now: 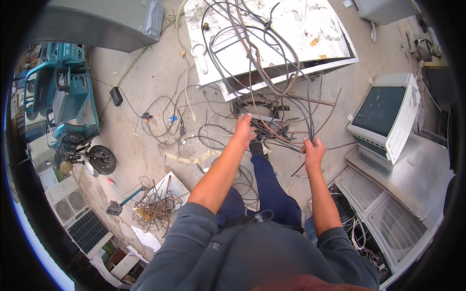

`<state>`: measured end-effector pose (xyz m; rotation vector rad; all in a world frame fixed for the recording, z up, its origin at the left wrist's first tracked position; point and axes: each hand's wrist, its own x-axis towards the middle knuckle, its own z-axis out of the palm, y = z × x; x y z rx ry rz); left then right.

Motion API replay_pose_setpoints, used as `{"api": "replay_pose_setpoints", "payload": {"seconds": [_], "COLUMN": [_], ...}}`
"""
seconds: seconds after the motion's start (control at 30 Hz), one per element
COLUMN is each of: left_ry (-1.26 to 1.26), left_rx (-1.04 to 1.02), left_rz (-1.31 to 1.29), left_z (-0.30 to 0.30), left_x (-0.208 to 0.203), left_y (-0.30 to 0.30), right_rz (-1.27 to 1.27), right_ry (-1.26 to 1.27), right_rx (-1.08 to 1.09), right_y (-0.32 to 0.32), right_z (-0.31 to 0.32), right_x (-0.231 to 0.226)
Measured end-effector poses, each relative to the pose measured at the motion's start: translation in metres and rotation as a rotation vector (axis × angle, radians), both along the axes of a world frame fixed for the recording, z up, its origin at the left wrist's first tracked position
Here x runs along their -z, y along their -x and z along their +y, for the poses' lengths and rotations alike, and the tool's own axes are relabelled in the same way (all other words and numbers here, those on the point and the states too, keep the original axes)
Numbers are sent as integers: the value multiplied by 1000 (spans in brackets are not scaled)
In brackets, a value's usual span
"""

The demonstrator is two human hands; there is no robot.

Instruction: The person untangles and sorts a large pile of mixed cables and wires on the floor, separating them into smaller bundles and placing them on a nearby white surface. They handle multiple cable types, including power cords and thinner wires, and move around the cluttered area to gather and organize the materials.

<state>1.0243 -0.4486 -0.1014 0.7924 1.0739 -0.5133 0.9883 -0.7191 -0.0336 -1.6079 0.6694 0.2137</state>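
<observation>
Black and brown cables (279, 91) are the stuff in hand, slung in loose loops ahead of both hands & b/w them. R grip (313, 149): thumb & fingers together, clamped on a few dark strands. L grip (245, 130): fingers curled at the near side of a dark heap (272, 130); can't tell if they're closed on anything.

Progress, my read: partway at most. Done: a few strands gathered in R grip. Left: most of the lot, by the look of it, as loops cross each other, ends stick out every which way & I see no ties. Wire tangle (158, 208), well off to the lower left of L grip, is bunched up w/ a white board (178, 184) under part of it.

Surface: concrete ground (128, 89), w/ scraps & thin leads strewn left of L grip, plus a black adapter (116, 96) farther out. Straight ahead of both hands, a scuffed white cabinet (315, 24) carries the upper loops.

Area: looks like a cluttered yard or workshop. Far left of L grip, a teal trike (80, 104), prob. electric; below it, fan units (70, 203). Nearer, beside the wire, a hammer (115, 208). Right of R grip, a white box w/ dark front (381, 114), tilted; lower right, a big grille unit (398, 230). Tall grey cabinet (92, 24) at upper left, well apart from L grip.
</observation>
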Motion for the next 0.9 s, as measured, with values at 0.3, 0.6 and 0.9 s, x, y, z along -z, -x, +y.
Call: {"api": "replay_pose_setpoints", "payload": {"seconds": [0.3,0.6,0.9], "left_ry": [75,-1110,-403], "left_rx": [-329,3,29], "left_rz": [-172,-501,-453], "left_z": [-24,124,33], "left_x": [2,-99,-142], "left_y": [-6,4,4], "right_rz": [-43,-24,97], "right_ry": [25,44,23], "right_rx": [-7,129,-235], "right_y": [19,12,-1], "right_z": [26,-2,-1], "right_x": [-10,2,23]}}
